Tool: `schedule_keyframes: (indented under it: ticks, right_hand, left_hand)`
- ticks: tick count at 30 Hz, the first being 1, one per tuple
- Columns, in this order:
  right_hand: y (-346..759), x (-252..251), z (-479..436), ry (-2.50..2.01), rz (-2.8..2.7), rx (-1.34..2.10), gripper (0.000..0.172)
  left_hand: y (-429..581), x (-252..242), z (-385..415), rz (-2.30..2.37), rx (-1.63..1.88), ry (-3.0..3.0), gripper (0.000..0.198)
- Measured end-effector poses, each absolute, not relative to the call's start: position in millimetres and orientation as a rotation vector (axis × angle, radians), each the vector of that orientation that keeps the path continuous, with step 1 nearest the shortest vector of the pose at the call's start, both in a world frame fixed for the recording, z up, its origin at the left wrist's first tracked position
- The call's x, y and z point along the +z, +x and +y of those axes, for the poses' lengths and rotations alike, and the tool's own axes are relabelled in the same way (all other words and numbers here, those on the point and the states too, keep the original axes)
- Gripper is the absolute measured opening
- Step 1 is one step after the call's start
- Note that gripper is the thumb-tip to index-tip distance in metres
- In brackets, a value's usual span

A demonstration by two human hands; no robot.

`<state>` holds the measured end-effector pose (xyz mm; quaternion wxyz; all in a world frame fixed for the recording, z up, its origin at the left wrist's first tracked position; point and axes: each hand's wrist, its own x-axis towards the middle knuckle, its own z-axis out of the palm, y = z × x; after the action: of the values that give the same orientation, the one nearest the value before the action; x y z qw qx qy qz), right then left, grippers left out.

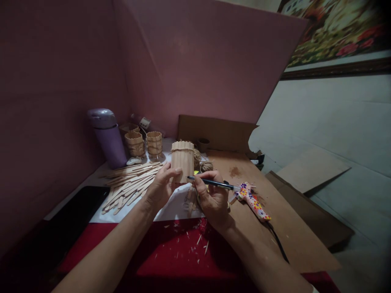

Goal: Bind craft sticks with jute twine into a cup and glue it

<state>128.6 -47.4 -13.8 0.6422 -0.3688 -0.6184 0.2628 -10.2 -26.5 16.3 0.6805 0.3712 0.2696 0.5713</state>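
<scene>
My left hand [163, 185] is closed on a popsicle-stick cup [182, 160], its thumb lying across the front near the lower edge. Twine runs around the cup just below its scalloped top. In my right hand [214, 199] is a dark pen [215, 184], pinched between thumb and fingers. The pen's tip meets or nearly meets the lower right of the cup; I cannot tell whether it touches. Balls of twine [206, 166] sit behind the cup, partly hidden by it. Loose popsicle sticks [134, 185] lie spread to the left of my left hand.
A purple tumbler [110, 140] and finished stick cups [154, 144] stand at the back left. A flower-patterned glue gun [253, 201] with a black cord lies on brown cardboard [290, 236] at right. At left is a black flat device [81, 203]. Wood slivers litter the red cloth [171, 252].
</scene>
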Motion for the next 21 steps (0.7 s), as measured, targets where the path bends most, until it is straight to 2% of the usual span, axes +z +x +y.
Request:
schedule_keyframes:
  ticks: [8,17,21]
  right_hand:
    - [128.5,-14.8,-45.6,-0.811,-1.406,0.573,0.011]
    - [127.7,-11.6,-47.4,-0.834,-1.366,0.610,0.012]
    - [128.4,-9.8,-47.1,-0.792,-1.324,0.658,0.012]
  left_hand:
    - [-10.9,16.8,-27.4,0.578,1.296,0.868,0.037]
    - [-12.1,15.6,-25.3,0.535,1.289,0.841,0.056]
    - [-13.4,15.2,-25.6,0.520,1.281,0.811,0.055]
